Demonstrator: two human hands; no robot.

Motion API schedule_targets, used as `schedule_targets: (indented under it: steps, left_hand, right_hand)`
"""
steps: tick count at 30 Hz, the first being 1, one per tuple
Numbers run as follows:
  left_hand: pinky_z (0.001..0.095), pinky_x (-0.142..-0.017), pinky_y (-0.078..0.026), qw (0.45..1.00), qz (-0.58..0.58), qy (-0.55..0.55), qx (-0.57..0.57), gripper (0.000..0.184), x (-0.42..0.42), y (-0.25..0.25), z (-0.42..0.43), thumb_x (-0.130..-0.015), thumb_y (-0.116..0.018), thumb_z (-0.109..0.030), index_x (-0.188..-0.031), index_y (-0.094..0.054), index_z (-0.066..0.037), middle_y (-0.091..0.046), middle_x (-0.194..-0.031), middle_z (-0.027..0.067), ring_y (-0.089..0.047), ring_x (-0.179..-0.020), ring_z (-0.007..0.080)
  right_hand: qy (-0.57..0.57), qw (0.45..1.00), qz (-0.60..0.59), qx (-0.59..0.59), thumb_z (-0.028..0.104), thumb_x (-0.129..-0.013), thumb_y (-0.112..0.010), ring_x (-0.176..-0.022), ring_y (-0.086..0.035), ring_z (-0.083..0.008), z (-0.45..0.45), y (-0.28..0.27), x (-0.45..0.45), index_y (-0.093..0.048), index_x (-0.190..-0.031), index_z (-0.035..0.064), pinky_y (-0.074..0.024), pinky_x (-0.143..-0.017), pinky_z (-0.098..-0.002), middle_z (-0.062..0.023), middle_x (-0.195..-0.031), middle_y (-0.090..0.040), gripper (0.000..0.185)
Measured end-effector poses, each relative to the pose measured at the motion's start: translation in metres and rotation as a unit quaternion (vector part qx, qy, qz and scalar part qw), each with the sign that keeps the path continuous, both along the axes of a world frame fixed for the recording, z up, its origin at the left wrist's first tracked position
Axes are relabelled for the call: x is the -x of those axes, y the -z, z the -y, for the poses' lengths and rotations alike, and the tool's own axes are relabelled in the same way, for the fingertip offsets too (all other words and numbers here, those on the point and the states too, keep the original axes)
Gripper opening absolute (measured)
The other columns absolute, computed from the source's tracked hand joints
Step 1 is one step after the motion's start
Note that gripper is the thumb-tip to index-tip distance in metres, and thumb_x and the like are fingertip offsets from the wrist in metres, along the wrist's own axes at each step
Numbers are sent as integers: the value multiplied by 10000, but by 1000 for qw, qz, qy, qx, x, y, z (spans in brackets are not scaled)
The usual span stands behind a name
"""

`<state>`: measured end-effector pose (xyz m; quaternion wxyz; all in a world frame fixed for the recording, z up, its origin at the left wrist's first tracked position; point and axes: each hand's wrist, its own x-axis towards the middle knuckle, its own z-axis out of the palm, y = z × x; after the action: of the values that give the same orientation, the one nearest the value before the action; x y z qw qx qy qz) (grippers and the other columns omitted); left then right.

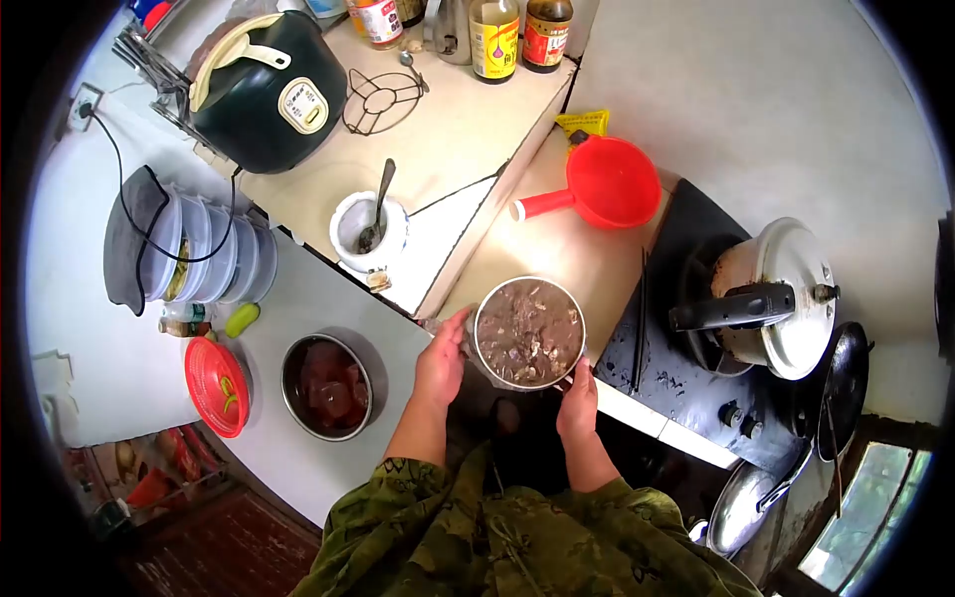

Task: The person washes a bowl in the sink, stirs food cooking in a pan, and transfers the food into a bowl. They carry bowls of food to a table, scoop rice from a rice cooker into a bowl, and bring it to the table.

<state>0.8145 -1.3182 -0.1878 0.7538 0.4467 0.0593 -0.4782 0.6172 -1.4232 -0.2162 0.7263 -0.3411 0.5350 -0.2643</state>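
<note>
Between my two hands is a round metal pot (479, 348) with brown, cloudy contents (529, 333) and pale bits in it. My left hand (441, 366) grips its left side, fingers curled at the rim. My right hand (577, 400) holds the lower right edge, thumb up against the rim. Part of both hands' fingers is hidden beneath the pot. To the left, a steel bowl (370, 383) holds dark red liquid with pieces in it. Behind the pot, a red plastic scoop (617, 181) lies on the counter.
At right, a pressure cooker (796, 289) sits on the black stove (686, 403), with chopsticks (639, 323) on its left edge. A white jar (348, 214) with a spoon, a rice cooker (269, 119) and bottles (494, 45) stand behind. A red basket (204, 383) is at left.
</note>
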Motion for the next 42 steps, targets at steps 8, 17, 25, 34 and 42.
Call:
schedule_targets:
  steps: [8, 17, 25, 34, 42]
  left_hand:
    - [379, -1104, -305, 998, -17, 46, 28, 728, -5, -7, 27, -980, -208, -620, -1424, -402, -76, -457, -1420, 84, -426, -1301, 234]
    - [386, -1084, -333, 1000, 7, 17, 0, 762, 0, -12, 35, -956, -263, -657, -1412, -410, -65, -489, -1391, 91, -439, -1287, 236]
    - [382, -1095, -318, 1000, 7, 1, -4, 729, 10, -12, 22, -981, -242, -615, -1433, -375, -58, -476, -1403, 86, -429, -1298, 225]
    - [352, -1073, -353, 997, -16, -69, 11, 625, 23, -22, -14, -1027, -212, -511, -1389, -425, -49, -512, -1353, 88, -474, -1250, 204]
    - [354, -1075, -355, 987, -29, -157, 24, 604, 38, -28, -95, -1033, -235, -485, -1396, -406, -34, -516, -1347, 93, -480, -1243, 203]
  right_hand:
    - [-33, 989, 141, -3, 574, -1001, -232, -1276, -447, -219, 10, -18, -16, -406, -1404, 53, -308, -1100, -379, -70, -1403, -475, 680]
    - [-67, 995, 69, 7, 615, -978, -275, -1311, -415, -228, 20, -7, -11, -356, -1435, 45, -325, -1090, -387, -91, -1434, -434, 736]
    - [-93, 993, 72, 17, 595, -989, -263, -1277, -448, -223, 21, -8, -11, -394, -1406, 37, -339, -1076, -378, -90, -1397, -470, 709]
    - [-136, 985, 92, 49, 564, -1005, -240, -1215, -508, -220, 6, -13, -15, -427, -1365, 3, -375, -1058, -357, -107, -1340, -525, 693]
    - [-231, 967, 93, 58, 550, -1010, -245, -1243, -478, -234, -53, -32, -24, -397, -1388, -30, -334, -1086, -351, -123, -1367, -498, 709]
